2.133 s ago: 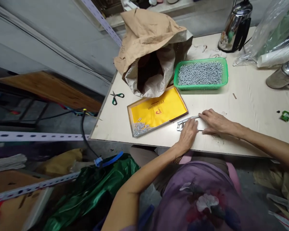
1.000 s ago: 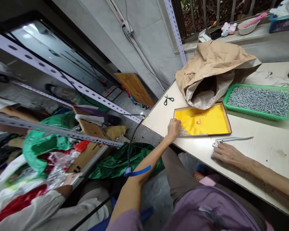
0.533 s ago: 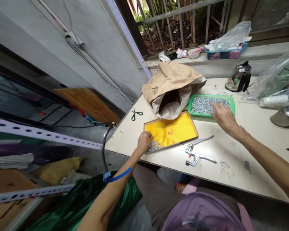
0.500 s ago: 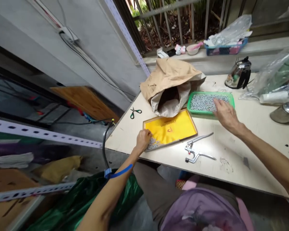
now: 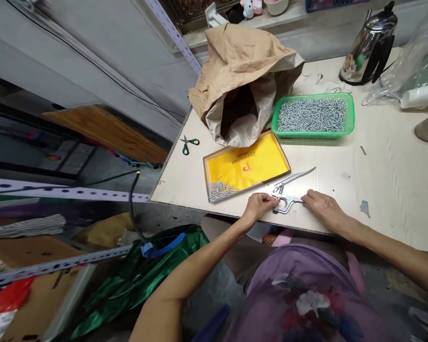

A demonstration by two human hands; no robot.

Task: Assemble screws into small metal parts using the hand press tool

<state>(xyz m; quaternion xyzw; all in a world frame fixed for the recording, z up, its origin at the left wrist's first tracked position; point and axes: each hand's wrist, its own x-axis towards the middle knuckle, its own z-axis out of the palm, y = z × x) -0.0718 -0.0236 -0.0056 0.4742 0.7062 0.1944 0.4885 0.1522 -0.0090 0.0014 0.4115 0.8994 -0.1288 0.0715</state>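
Note:
Metal snap-fastener pliers (image 5: 288,203) lie on the table near its front edge, handles spread and pointing right. My right hand (image 5: 323,207) has its fingers closed on the end of the lower handle. At the pliers' head, my left hand (image 5: 259,207) is pinched, its fingertips against the jaw; whatever is between them is too small to make out. Behind the pliers, a shallow tray (image 5: 248,185) lined with a yellow printed cloth (image 5: 262,164) holds a heap of small silvery metal pins (image 5: 220,189) in its near left corner. A green plastic basket (image 5: 316,135) full of similar pins stands further back.
A large open brown paper bag (image 5: 242,57) stands behind the tray. Green-handled scissors (image 5: 187,145) lie at the left. A metal kettle (image 5: 367,47) and clear plastic wrapping (image 5: 410,61) are at the back right. A purple perforated metal bar (image 5: 176,33) rises at the back left.
My right hand has left the basket of pins and come down to the pliers' handle. My left hand has moved right from the tray's corner to the pliers' head. The view has tilted down.

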